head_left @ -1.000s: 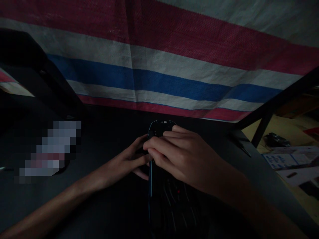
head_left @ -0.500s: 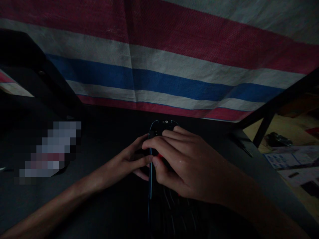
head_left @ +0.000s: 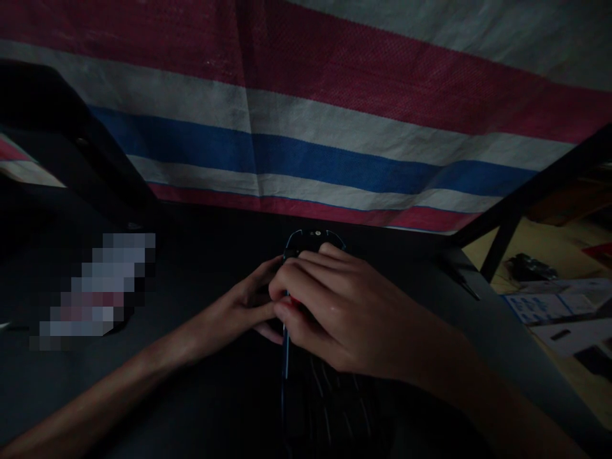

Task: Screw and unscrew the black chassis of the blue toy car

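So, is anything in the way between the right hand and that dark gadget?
Nothing obvious: the right hand lies over the dark gadget, and the left hand sits at its left edge, not between. Only a small red thing peeks out beneath the right hand, too hidden to identify.

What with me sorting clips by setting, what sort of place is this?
Probably a makeshift work corner: a dark tabletop, a striped woven sheet hung behind it like a screen, and a slim tool, perhaps a screwdriver, near the right edge.

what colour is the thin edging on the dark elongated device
Thin edging is blue, best seen in the head view.
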